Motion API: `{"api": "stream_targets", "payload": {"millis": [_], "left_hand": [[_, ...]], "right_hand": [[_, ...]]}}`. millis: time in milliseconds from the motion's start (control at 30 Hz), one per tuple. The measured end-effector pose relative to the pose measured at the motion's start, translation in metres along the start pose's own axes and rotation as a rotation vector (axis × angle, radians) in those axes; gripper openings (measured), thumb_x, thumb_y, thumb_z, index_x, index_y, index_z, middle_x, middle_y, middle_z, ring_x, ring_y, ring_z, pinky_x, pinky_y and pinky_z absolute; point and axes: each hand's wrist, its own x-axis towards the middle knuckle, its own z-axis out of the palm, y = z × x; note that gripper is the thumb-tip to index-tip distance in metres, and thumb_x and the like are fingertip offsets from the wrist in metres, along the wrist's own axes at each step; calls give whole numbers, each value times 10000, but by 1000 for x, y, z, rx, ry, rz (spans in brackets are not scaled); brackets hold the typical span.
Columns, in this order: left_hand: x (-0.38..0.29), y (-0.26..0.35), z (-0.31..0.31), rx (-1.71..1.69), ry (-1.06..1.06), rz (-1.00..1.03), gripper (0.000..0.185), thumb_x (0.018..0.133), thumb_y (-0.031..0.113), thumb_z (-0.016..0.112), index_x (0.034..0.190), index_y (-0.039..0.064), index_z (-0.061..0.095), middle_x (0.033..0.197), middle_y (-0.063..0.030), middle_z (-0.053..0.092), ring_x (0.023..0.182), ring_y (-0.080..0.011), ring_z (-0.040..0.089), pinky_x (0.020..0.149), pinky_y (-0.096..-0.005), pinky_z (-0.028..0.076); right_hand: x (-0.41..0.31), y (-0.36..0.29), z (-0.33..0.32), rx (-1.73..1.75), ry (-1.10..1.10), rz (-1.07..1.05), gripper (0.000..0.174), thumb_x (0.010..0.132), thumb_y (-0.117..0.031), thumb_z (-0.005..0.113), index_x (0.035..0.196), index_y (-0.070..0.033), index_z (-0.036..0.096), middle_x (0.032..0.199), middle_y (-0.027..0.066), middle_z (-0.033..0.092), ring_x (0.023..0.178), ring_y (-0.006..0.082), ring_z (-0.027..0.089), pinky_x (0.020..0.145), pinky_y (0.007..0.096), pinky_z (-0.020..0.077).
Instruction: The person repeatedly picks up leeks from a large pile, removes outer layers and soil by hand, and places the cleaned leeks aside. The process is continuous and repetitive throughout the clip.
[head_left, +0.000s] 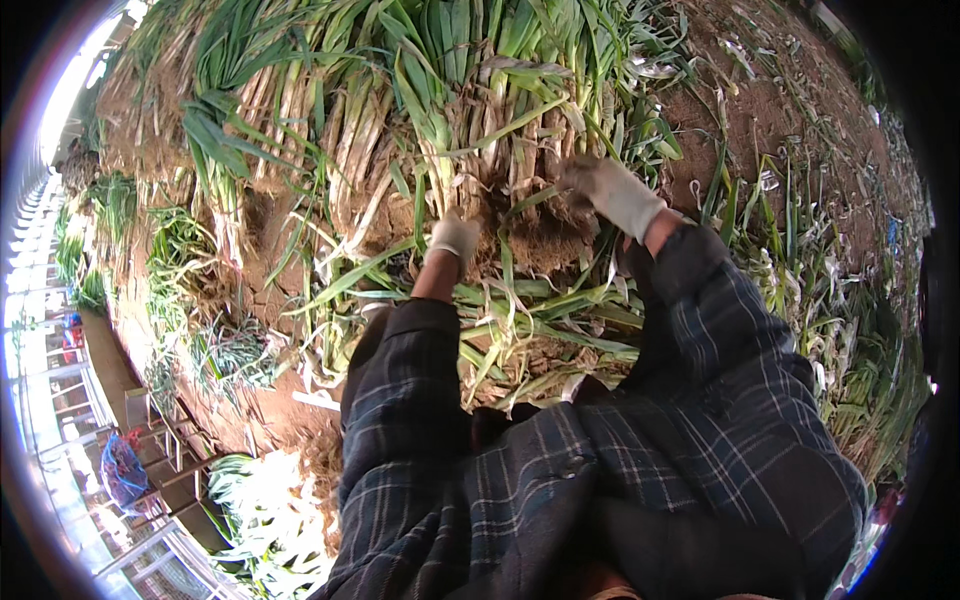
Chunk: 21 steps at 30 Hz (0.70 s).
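Note:
A thick row of green onions (367, 150) lies in front of me, green leaves pointing away and soil-covered roots towards me. My left hand (454, 234), in a pale work glove, closes around the root end of a light green onion stalk (433, 161). My right hand (604, 193) is also gloved, with dirt-darkened fingers. It reaches to the right side of a clump of brown roots (551, 244); blur hides whether its fingers grip anything. Stripped leaves (517, 311) are strewn between my arms.
Cleaned white-stalked onions (274, 517) are piled at lower left. Near them stand a metal frame (180, 472) and a blue net bag (124, 472). More onions (225, 217) lie at left. Leaf scraps (787, 277) litter the brown soil (694, 142) at right.

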Motion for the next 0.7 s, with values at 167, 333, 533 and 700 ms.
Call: {"api": "stream_targets", "payload": {"millis": [167, 333, 533, 700], "left_hand": [[61, 1, 52, -119, 138, -44, 853, 806, 344, 777, 1421, -55, 340, 1338, -203, 538, 1181, -297, 553, 992, -369, 435], [47, 51, 30, -658, -195, 70, 496, 908, 354, 642, 1266, 16, 579, 1052, -61, 619, 942, -205, 571, 879, -354, 449], [-39, 132, -29, -1329, -620, 177, 318, 1032, 241, 414, 1251, 19, 471, 714, 24, 494, 478, -34, 424, 380, -183, 355], [-144, 110, -28, -1360, -1208, 278, 313, 1011, 254, 473, 1168, -15, 504, 717, 32, 474, 443, -12, 406, 329, -180, 348]], "right_hand": [[-12, -30, -3, -80, -218, -27, 237, 932, -200, 534, 1120, -78, 611, 923, 142, 659, 839, 325, 657, 750, 427, 541], [-19, -27, -5, -203, -431, 196, 412, 951, -329, 537, 1229, -29, 586, 1041, 203, 661, 958, 365, 642, 850, 426, 510], [-16, -12, -17, -164, -210, 159, 390, 918, -260, 561, 1246, -49, 576, 962, 197, 663, 859, 371, 651, 784, 436, 524], [-3, 3, -43, 1022, 137, 477, 372, 989, -301, 550, 1234, -21, 545, 1058, 100, 668, 909, 199, 650, 780, 328, 551]]}}
